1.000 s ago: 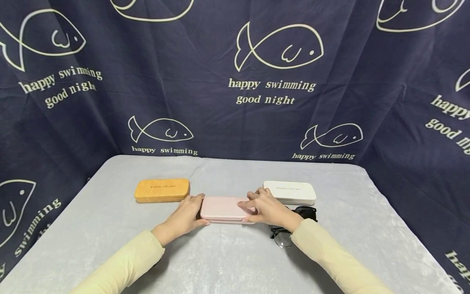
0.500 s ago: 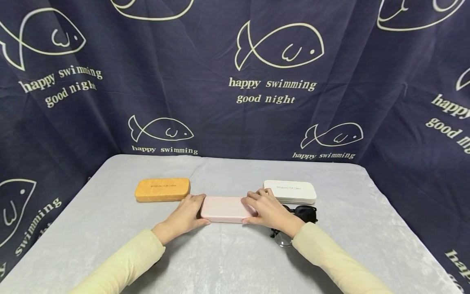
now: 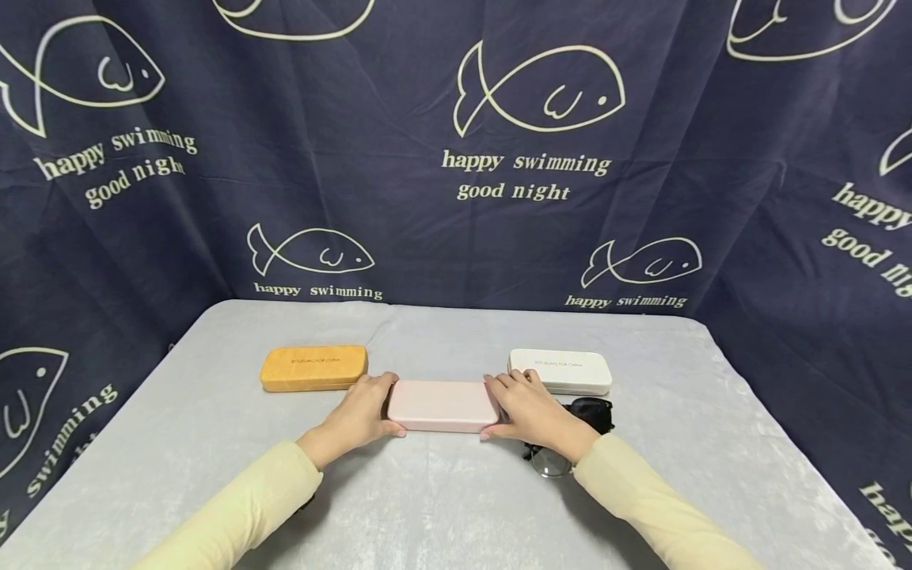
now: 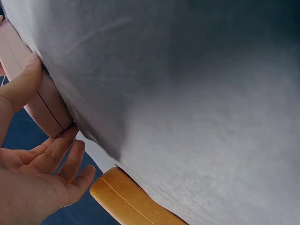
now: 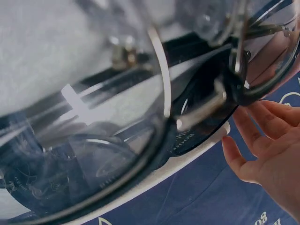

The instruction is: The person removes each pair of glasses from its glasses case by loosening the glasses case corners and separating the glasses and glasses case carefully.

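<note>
- The pink case [image 3: 443, 408] lies on the desk [image 3: 456, 332] with its lid down, long axis running from 9 to 3 o'clock.
- The left grip [image 3: 359, 412] pinches its 9 o'clock end, thumb on the near side, fingers towards the far corner.
- The right grip [image 3: 529, 408] holds the 3 o'clock end likewise; neither is clearly nearer.
- From there, the orange case [image 3: 313, 368] sits towards 10, the white case [image 3: 563, 370] towards 2.

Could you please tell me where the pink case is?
In the head view, the pink case sits between the left hand and right hand, with the orange case behind-left and white case behind-right.
</note>
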The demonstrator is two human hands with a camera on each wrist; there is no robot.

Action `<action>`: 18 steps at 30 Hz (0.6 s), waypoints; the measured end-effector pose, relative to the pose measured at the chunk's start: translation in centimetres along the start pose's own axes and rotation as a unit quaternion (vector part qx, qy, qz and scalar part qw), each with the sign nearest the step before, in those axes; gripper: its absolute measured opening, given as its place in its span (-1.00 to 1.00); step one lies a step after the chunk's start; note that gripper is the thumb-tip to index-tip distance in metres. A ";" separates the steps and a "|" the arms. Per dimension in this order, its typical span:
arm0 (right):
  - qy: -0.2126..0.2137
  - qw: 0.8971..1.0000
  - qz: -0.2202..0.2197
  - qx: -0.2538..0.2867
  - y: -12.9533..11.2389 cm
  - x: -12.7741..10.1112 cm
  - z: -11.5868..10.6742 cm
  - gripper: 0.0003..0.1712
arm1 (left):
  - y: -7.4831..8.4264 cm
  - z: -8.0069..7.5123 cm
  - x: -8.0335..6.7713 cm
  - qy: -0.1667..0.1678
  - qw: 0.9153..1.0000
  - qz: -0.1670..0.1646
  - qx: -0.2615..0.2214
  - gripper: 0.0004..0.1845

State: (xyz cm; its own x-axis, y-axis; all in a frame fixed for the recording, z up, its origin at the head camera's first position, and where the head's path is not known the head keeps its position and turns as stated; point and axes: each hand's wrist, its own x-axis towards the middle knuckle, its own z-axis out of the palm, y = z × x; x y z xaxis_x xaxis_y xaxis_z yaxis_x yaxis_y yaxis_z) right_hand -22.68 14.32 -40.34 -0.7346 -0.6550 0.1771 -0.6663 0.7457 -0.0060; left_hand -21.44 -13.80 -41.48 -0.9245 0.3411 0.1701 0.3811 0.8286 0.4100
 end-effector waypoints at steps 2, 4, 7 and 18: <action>-0.002 1.000 -0.002 -0.003 0.0 0.0 0.1 -0.05 | 0.0 0.0 0.0 -0.002 1.000 -0.008 -0.002 -0.16; 0.000 1.000 -0.007 -0.005 0.0 0.0 0.2 -0.08 | 0.0 0.0 0.1 -0.002 1.000 -0.011 0.000 -0.16; 0.002 1.000 -0.010 -0.005 0.0 0.0 0.2 -0.12 | 0.0 0.0 0.1 -0.003 1.000 -0.008 0.003 -0.16; -0.014 1.000 -0.001 0.000 -0.1 0.0 0.2 -0.13 | 0.1 0.0 -0.3 -0.017 0.999 0.027 0.038 -0.18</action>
State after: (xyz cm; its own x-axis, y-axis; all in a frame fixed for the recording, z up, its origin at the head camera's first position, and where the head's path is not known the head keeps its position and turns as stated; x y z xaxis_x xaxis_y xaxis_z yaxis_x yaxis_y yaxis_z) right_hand -22.59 14.20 -40.53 -0.7372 -0.6591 0.1488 -0.6671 0.7449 -0.0057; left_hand -21.11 -13.84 -41.52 -0.9030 0.3992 0.1590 0.4297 0.8400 0.3314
